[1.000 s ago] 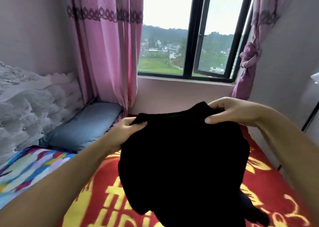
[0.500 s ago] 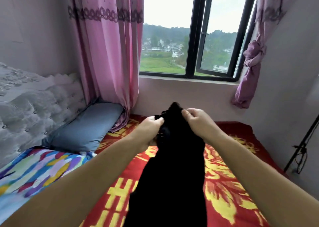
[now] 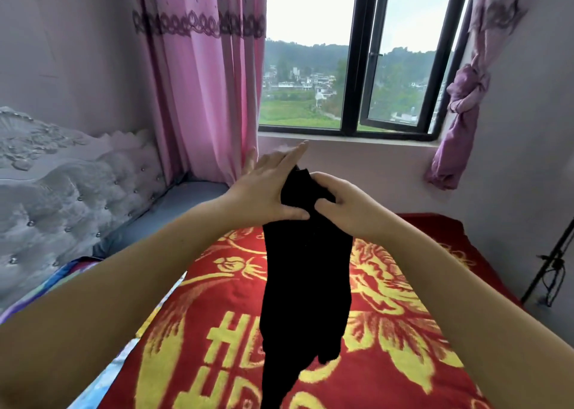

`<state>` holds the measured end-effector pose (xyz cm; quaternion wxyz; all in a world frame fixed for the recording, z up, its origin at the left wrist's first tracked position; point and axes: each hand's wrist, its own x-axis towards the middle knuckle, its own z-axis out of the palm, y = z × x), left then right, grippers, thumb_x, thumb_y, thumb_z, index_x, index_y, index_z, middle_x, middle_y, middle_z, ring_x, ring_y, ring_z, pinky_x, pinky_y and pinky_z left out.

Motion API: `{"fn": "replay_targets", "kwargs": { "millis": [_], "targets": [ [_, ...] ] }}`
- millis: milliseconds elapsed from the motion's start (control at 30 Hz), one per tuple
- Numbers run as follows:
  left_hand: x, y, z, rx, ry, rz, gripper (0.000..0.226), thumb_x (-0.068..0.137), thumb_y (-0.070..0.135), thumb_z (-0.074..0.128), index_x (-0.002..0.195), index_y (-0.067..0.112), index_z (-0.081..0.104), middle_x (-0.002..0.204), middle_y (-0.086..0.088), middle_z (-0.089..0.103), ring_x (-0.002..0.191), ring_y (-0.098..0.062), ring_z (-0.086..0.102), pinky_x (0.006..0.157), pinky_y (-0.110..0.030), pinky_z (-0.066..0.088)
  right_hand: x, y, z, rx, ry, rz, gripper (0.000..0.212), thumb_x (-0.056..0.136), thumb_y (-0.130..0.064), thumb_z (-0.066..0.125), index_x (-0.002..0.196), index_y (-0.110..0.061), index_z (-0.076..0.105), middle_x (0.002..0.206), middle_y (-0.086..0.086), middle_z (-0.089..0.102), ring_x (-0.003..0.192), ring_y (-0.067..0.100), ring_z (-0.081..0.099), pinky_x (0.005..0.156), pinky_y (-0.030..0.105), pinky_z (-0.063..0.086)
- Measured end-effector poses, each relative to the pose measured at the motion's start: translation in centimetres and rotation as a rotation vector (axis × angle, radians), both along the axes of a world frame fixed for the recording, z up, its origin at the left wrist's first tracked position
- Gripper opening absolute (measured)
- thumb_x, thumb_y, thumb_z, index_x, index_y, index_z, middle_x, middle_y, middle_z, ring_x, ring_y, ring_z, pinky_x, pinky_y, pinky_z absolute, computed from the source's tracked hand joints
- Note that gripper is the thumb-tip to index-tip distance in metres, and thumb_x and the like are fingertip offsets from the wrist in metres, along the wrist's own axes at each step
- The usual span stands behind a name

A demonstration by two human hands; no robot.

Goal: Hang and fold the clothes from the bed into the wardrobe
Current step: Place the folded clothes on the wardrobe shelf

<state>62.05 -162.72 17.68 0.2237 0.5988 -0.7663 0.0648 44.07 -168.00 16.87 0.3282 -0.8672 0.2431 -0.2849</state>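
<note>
Open red blanket (image 3: 388,331) all round (tripod (image 3: 556,262) perhaps close at right edge).

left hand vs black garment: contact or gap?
Touching. In the head view the left hand lies with straight fingers flat against the top of the black garment, its thumb pressed across the fabric; the right hand grips the same top.

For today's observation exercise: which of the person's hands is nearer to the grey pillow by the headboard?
Left. The left hand is above the bed just right of the grey pillow; the right hand is farther right, beyond the black garment.
</note>
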Motion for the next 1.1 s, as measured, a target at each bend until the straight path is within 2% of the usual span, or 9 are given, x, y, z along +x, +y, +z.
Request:
{"fn": "replay_targets", "kwargs": {
  "millis": [100,167,333,500,633,800,900,1033,1100],
  "targets": [
    [-0.1,-1.4,1.3,0.249,0.288,-0.172,0.034,0.082,0.029,0.073,0.112,0.021,0.061,0.085,0.012,0.061,0.082,-0.004,0.057,0.076,-0.019,0.043,-0.6,0.1,0.5,-0.016,0.023,0.067,0.039,0.089,0.001,0.043,0.115,-0.026,0.053,0.086,0.001,0.060,0.062,0.011,0.053,0.053,0.023,0.041],
    [-0.2,-2.4,2.1,0.309,0.219,-0.187,0.013,0.085,0.024,0.070,0.091,0.014,0.067,0.073,0.009,0.063,0.065,0.000,0.059,0.065,-0.019,0.046,-1.3,-0.5,0.2,-0.052,0.098,0.013,0.044,0.086,0.000,0.047,0.121,-0.027,0.048,0.086,-0.003,0.056,0.062,0.011,0.052,0.053,0.020,0.041],
    [-2.5,-3.6,4.4,0.292,0.036,-0.167,0.011,0.086,0.022,0.069,0.091,0.012,0.068,0.069,0.012,0.060,0.053,0.009,0.054,0.054,-0.005,0.040,-2.9,-1.2,-5.7,0.188,0.072,-0.147,0.049,0.082,-0.003,0.055,0.126,-0.021,0.039,0.098,0.007,0.055,0.080,0.013,0.054,0.068,0.025,0.042],
    [-3.0,-3.9,6.4,0.318,-0.029,-0.155,0.016,0.083,0.027,0.072,0.095,0.016,0.069,0.078,0.009,0.068,0.060,0.005,0.061,0.065,-0.017,0.051,-4.1,0.3,-12.0,0.568,0.043,0.094,0.053,0.092,0.001,0.051,0.133,-0.029,0.038,0.102,-0.003,0.053,0.086,0.005,0.054,0.075,0.020,0.043],
    [-2.1,-3.1,7.6,0.366,0.001,-0.115,0.007,0.082,0.027,0.072,0.082,0.025,0.066,0.071,0.010,0.068,0.058,-0.001,0.063,0.064,-0.024,0.054,-4.8,-0.5,-13.9,0.557,0.105,0.091,0.018,0.094,-0.001,0.050,0.101,-0.012,0.062,0.089,0.000,0.059,0.080,0.010,0.057,0.074,0.022,0.045],
    [-1.0,-2.2,9.2,0.303,0.088,-0.001,0.012,0.082,0.029,0.072,0.088,0.020,0.067,0.071,0.009,0.069,0.055,0.000,0.065,0.054,-0.011,0.051,-5.2,-2.9,-13.9,0.384,-0.326,-0.355,0.024,0.099,-0.009,0.044,0.079,-0.008,0.058,0.063,0.004,0.044,0.053,0.011,0.038,0.053,0.030,0.028],
    [-0.7,-1.6,10.2,0.273,0.143,0.040,0.025,0.082,0.031,0.071,0.099,0.012,0.068,0.083,-0.001,0.071,0.059,-0.002,0.066,0.058,-0.012,0.053,-6.0,-3.4,-12.6,0.304,-0.556,-0.396,0.026,0.100,-0.017,0.046,0.081,-0.007,0.059,0.061,-0.003,0.045,0.053,0.009,0.038,0.050,0.027,0.031],
    [-1.7,-1.8,11.6,0.249,0.203,0.030,0.021,0.084,0.027,0.068,0.100,0.014,0.065,0.079,0.005,0.069,0.055,0.002,0.065,0.056,-0.010,0.052,-7.0,-2.3,-11.5,0.069,-0.509,-0.202,0.010,0.095,-0.025,0.055,0.101,-0.030,0.059,0.070,-0.011,0.061,0.057,0.004,0.054,0.054,0.014,0.042],
    [-2.3,-2.4,12.0,0.239,0.211,0.029,0.016,0.084,0.026,0.068,0.096,0.016,0.065,0.071,0.011,0.067,0.054,0.002,0.065,0.053,-0.008,0.050,-7.7,-2.1,-11.5,-0.062,-0.463,-0.184,0.040,0.081,-0.030,0.060,0.119,-0.036,0.049,0.081,-0.011,0.065,0.068,0.003,0.062,0.059,0.011,0.047]
  ]
}}
